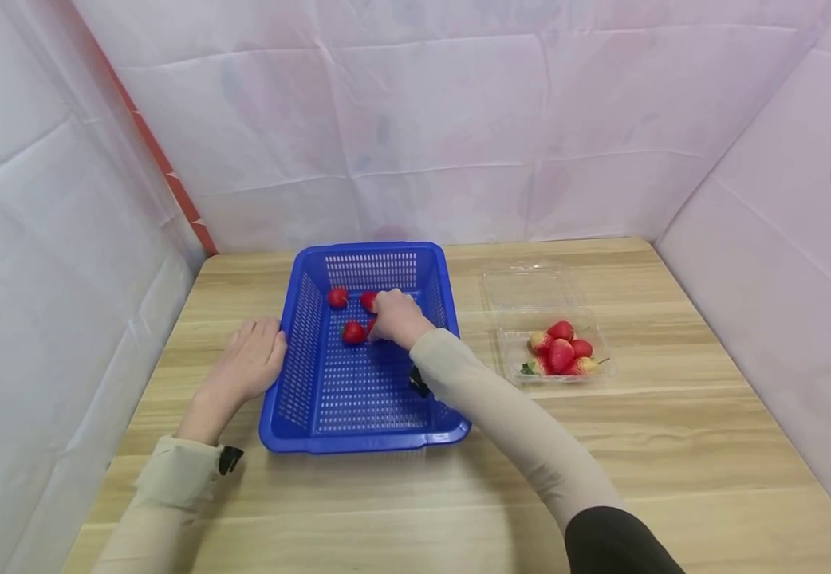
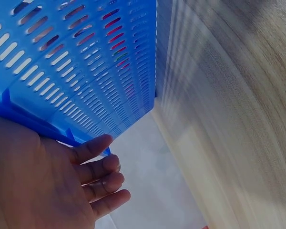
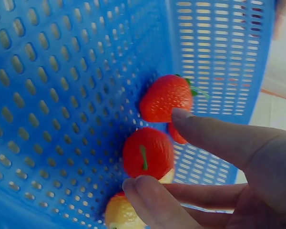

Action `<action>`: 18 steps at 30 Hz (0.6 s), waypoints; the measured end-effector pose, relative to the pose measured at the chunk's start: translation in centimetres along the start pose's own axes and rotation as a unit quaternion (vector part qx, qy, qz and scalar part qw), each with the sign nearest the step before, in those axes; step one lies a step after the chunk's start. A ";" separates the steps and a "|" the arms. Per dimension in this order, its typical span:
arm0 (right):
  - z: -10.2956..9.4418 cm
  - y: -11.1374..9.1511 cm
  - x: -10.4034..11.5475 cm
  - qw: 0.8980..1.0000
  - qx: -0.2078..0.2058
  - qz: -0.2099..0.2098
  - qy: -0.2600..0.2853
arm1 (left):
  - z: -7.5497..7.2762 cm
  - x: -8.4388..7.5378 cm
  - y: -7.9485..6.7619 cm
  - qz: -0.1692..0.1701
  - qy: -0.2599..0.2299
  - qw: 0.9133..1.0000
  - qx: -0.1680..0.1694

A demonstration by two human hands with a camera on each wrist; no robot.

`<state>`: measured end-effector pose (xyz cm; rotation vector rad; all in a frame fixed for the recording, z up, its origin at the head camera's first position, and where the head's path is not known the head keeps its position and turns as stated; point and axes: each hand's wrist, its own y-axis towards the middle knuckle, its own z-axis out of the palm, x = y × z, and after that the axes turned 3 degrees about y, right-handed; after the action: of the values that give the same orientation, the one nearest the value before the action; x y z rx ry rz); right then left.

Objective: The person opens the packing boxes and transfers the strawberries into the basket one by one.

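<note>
A blue plastic basket (image 1: 365, 441) with slotted walls stands on the table. My left hand (image 1: 246, 359) rests against its left rim, fingers loosely extended along the outside; in the left wrist view the palm (image 2: 33, 176) lies at the rim. My right hand (image 1: 399, 319) reaches down inside the basket. In the right wrist view its thumb and fingers (image 3: 155, 198) are spread about a red strawberry (image 3: 148, 150) with a green stem. The thumb tip overlaps another strawberry (image 3: 164, 100), and a yellow-and-red one (image 3: 121, 212) lies below. Further red fruits (image 1: 338, 297) sit farther left in the basket.
Right of the basket, an open clear plastic box (image 1: 505, 343) holds several red and yellowish strawberries (image 1: 561, 355), its lid (image 1: 526, 285) folded back. The wooden table (image 1: 674, 430) is bounded by white printed cloth (image 1: 444, 119) at the back and sides.
</note>
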<state>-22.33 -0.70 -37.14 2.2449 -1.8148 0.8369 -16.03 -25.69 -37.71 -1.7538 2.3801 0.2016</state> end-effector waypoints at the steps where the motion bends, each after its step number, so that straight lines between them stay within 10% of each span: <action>1: -0.1 -0.1 0.0 1.000 0.000 0.002 -0.004 | 0.0 0.0 0.0 0.000 0.001 1.000 0.000; 18: -2.9 -2.1 0.0 1.000 -0.003 -0.007 -0.009 | -0.1 0.0 0.0 -0.003 -0.004 1.000 0.008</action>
<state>-21.36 1.11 -34.18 2.2658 -1.8040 0.8107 -16.06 -25.71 -37.66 -1.7489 2.3634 0.1885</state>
